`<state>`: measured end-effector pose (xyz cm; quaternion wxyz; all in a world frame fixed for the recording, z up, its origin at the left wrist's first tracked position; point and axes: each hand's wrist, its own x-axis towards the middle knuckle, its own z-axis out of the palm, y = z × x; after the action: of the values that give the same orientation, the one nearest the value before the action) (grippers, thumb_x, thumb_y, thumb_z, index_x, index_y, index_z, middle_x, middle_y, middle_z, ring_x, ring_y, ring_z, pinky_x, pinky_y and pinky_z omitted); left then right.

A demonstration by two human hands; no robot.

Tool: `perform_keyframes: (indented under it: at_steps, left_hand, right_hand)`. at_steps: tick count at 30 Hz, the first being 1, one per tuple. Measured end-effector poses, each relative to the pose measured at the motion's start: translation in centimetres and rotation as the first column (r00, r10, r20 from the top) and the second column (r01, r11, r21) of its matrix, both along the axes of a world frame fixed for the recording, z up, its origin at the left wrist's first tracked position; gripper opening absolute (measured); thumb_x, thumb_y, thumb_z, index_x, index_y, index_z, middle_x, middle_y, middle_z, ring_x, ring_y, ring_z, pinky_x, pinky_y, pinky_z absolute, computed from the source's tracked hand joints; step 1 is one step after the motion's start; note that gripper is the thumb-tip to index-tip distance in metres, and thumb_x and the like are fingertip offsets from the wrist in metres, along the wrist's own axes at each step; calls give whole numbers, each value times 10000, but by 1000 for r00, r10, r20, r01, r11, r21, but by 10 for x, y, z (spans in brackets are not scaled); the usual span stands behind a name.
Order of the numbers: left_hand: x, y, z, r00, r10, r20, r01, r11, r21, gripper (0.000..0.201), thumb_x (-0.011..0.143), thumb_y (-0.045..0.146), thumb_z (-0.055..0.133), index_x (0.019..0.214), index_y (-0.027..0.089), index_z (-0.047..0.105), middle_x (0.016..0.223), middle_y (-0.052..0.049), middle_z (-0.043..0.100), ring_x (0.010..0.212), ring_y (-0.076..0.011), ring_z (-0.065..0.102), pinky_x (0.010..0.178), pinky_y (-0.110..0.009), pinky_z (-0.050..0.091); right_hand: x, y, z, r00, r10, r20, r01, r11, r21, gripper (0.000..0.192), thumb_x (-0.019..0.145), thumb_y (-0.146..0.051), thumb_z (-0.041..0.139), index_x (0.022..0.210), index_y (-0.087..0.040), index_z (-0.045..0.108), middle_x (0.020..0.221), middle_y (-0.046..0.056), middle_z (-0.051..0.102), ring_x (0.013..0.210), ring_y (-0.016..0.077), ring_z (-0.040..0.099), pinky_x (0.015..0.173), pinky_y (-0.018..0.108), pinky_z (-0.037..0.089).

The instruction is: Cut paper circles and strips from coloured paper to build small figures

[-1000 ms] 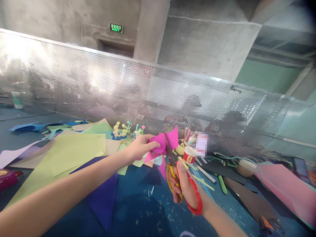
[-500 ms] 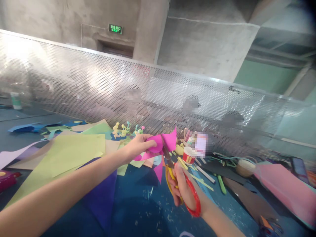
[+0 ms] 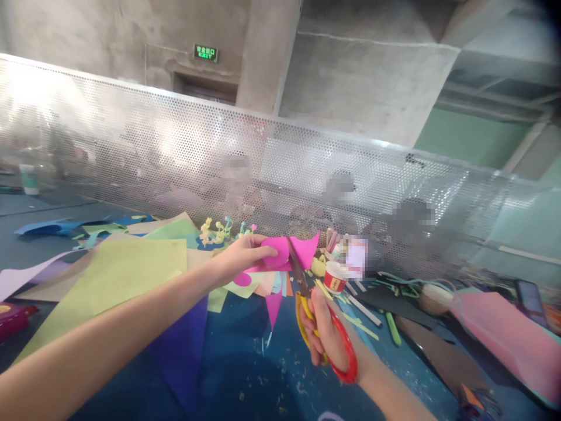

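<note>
Left hand raised above the table, fingers pinched on a piece of bright pink paper, thumb on its near face; right hand closed through the yellow and red loops of a pair of scissors, blades angled up into the lower edge of the pink paper, how far parted impossible to tell; a pointed pink flap hanging below the cut. Underneath, a dark blue table speckled with small paper scraps; spread across its left side a pale yellow-green sheet, a deep purple sheet and blue offcuts; small pastel figurines standing just beyond the left hand; a red and white paper cup near the scissors' tips, with strips and sticks scattered around it; a large pink sheet at the far right. Along the table's far edge, a perforated metal screen, blurred figures behind it; beyond, bare concrete walls, a green exit sign over a doorway, a pale green wall on the right.
</note>
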<state>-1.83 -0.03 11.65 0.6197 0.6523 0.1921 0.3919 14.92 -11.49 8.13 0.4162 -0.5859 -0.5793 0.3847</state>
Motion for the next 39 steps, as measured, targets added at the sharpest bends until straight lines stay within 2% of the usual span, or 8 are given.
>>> perform_keyframes:
  at_steps: [3, 7, 12, 17, 24, 31, 36, 39]
  left_hand:
    - [0, 1, 1, 999, -5, 45, 6, 1000, -25, 160, 724, 216, 665, 829, 95, 667, 760, -48, 665, 717, -114, 612, 748, -242, 470]
    - [1, 2, 1, 998, -2, 58, 3, 1000, -28, 152, 728, 222, 672, 808, 93, 670, 749, -46, 674, 703, -114, 624, 795, -275, 477]
    - [1, 1, -1, 995, -31, 98, 31, 1000, -1, 245, 737, 255, 671, 923, 95, 674, 892, -100, 694, 853, -182, 645, 863, -332, 473]
    - [3, -1, -2, 990, -33, 135, 32, 999, 10, 232, 753, 240, 663, 935, 97, 681, 898, -98, 702, 849, -180, 650, 860, -315, 485]
    - [1, -1, 0, 992, -18, 128, 19, 1000, -7, 215, 758, 235, 652, 925, 104, 683, 881, -93, 699, 827, -180, 652, 872, -343, 480]
    - [1, 1, 1, 993, 38, 116, -37, 999, -12, 158, 737, 226, 660, 840, 110, 691, 804, -66, 691, 768, -155, 640, 809, -296, 493]
    - [1, 1, 1, 991, 36, 131, -35, 999, -13, 151, 740, 222, 655, 836, 111, 690, 797, -61, 691, 745, -148, 635, 794, -294, 498]
    - [1, 2, 0, 988, 42, 148, -40, 999, -15, 135, 752, 214, 640, 834, 119, 691, 800, -55, 692, 749, -145, 630, 801, -296, 495]
  right_hand:
    - [1, 2, -2, 1000, 3, -11, -3, 1000, -9, 572, 797, -700, 250, 509, -210, 324, 344, -67, 286, 272, 102, 399, 348, 225, 295]
    - [0, 2, -4, 999, 14, -32, -15, 999, -32, 563, 803, -689, 249, 525, -208, 340, 347, -62, 304, 292, 108, 422, 361, 221, 328]
    - [1, 3, -8, 998, 24, -50, -24, 1000, 12, 569, 798, -694, 236, 528, -207, 355, 349, -59, 308, 305, 116, 437, 379, 224, 368]
    - [2, 5, -12, 998, 43, -40, -41, 997, 58, 575, 807, -686, 217, 523, -207, 364, 353, -50, 330, 344, 136, 487, 412, 230, 397]
    - [3, 2, -12, 1000, -5, -6, 5, 994, 106, 543, 817, -663, 255, 522, -213, 331, 364, -61, 296, 313, 108, 391, 378, 222, 341]
    - [2, 3, -10, 1000, -25, 11, 24, 997, 80, 540, 814, -666, 259, 518, -218, 316, 364, -65, 270, 305, 101, 343, 362, 225, 305]
    - [3, 3, -10, 999, 10, 42, -12, 998, 57, 535, 824, -650, 262, 524, -214, 342, 351, -58, 300, 315, 113, 395, 381, 227, 329]
    - [1, 2, -10, 999, -26, 27, 25, 999, 37, 539, 822, -654, 250, 523, -215, 338, 336, -57, 291, 307, 112, 381, 374, 226, 324]
